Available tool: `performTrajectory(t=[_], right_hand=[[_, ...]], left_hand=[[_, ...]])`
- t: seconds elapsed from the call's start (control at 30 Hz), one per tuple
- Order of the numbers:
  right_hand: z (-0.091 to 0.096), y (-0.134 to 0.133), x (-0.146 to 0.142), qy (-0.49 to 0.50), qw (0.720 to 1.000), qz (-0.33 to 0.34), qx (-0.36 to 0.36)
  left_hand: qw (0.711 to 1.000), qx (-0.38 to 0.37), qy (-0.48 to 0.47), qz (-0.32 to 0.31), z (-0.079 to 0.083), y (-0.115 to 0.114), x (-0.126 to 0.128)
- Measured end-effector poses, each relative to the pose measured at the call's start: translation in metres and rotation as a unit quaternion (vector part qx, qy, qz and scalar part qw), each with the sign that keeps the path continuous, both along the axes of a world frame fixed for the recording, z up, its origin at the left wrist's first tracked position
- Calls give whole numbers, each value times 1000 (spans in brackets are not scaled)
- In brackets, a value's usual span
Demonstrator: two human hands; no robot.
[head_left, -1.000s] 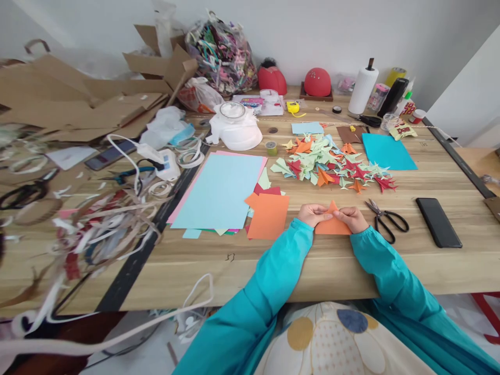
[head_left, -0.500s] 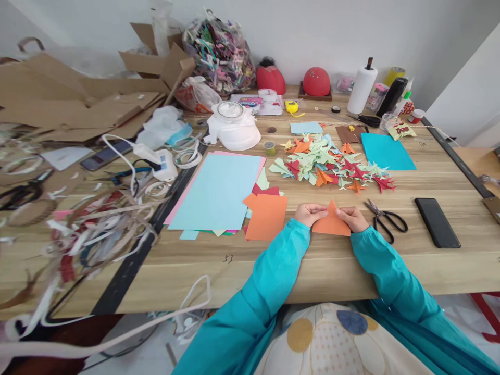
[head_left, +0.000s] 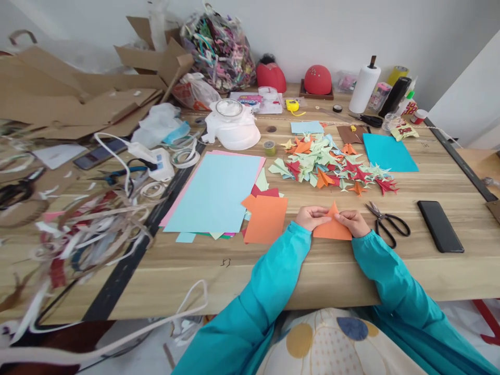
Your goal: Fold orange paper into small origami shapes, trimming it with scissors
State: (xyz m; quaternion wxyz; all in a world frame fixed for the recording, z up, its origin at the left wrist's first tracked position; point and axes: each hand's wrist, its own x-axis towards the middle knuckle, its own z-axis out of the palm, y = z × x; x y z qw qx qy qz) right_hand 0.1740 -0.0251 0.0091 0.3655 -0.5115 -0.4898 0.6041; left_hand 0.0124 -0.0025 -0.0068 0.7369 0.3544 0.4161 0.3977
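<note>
Both my hands rest on the wooden table [head_left: 273, 265], pinching a folded orange paper [head_left: 333, 229] that comes to a point at the top. My left hand [head_left: 311, 217] grips its left edge with curled fingers. My right hand [head_left: 353, 222] presses the right edge, fingers closed on the fold. More orange sheets [head_left: 266, 219] lie just left of my left hand. Black scissors [head_left: 388, 221] lie just right of my right hand.
A heap of folded paper shapes [head_left: 332, 167] lies beyond my hands. A stack of coloured sheets [head_left: 216, 191] is to the left, a teal sheet [head_left: 388, 152] and a black phone [head_left: 440, 226] to the right. Cardboard [head_left: 78, 99] and tangled strips [head_left: 78, 229] fill the left side.
The view has shifted slightly. My hands and the orange paper stay in nearly the same place, fingers working the fold a little.
</note>
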Motion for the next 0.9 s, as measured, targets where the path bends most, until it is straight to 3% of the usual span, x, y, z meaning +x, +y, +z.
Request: performTrajectory(t=[0.23, 0.53, 0.9], right_hand=[[-1, -1, 1, -33, 996, 72, 49], [-5, -1, 1, -71, 990, 90, 83], [-10, 0, 3, -81, 978, 154, 113]], left_hand=[[998, 33, 49, -25, -7, -4, 3], [994, 99, 46, -26, 3, -3, 4], [983, 139, 122, -13, -1, -5, 5]])
